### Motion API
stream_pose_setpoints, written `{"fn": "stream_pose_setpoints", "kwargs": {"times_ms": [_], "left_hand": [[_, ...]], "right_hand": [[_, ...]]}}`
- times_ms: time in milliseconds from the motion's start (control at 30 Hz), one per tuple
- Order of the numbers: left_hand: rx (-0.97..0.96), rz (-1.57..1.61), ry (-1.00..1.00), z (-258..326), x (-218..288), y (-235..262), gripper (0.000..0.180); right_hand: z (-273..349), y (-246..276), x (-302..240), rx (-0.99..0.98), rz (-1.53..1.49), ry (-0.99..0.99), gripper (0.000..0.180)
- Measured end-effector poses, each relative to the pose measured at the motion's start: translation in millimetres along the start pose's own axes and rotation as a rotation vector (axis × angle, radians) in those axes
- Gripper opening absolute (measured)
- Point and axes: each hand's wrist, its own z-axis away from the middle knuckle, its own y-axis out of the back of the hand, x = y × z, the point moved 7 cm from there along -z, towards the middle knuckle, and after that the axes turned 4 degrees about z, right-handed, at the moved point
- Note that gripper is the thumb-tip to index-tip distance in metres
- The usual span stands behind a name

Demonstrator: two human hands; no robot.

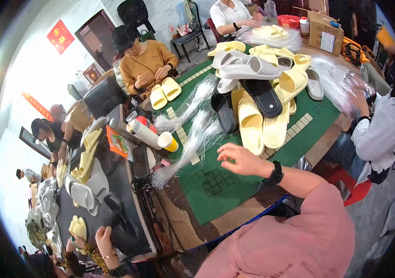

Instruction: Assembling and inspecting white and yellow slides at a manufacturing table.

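Observation:
My right hand, with a black band at the wrist, hovers over the green mat. Its fingers are loosely bent and apart, with nothing visible in them. Just beyond it rises a pile of slides: a yellow slipper lies nearest, with a black slipper and a grey slipper higher up. Left of the hand, a loose spread of thin, clear plastic strands runs across the mat. My left hand does not show.
A yellow paper cup and a white bottle stand at the mat's left edge. Co-workers sit around; one in brown handles a yellow pair. Clear plastic bags lie at right. A dark table with more slippers stands left.

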Motion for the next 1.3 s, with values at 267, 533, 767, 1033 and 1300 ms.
{"fn": "stream_pose_setpoints", "kwargs": {"times_ms": [267,533,767,1033,1300], "left_hand": [[-0.417,0.17,-0.191,92.4,83.9,-179.9,0.025],[-0.751,0.095,0.201,99.4,18.1,-294.1,0.051],[-0.265,-0.477,-0.428,59.6,13.8,-269.4,0.042],[-0.439,-0.493,-0.134,54.5,-43.3,-285.3,0.049],[-0.426,-0.441,-0.052,70.9,-44.7,-278.4,0.052]], "right_hand": [[10.8,-43.5,-20.7,-0.167,-0.158,0.053,0.024],[41.0,-33.2,27.8,-0.043,-0.252,-0.347,0.03],[96.5,-27.7,20.9,-0.14,-0.016,-0.435,0.066],[102.1,-74.3,-21.3,-0.146,0.227,-0.13,0.089],[79.3,-76.1,-5.2,-0.242,0.241,-0.12,0.07]]}}
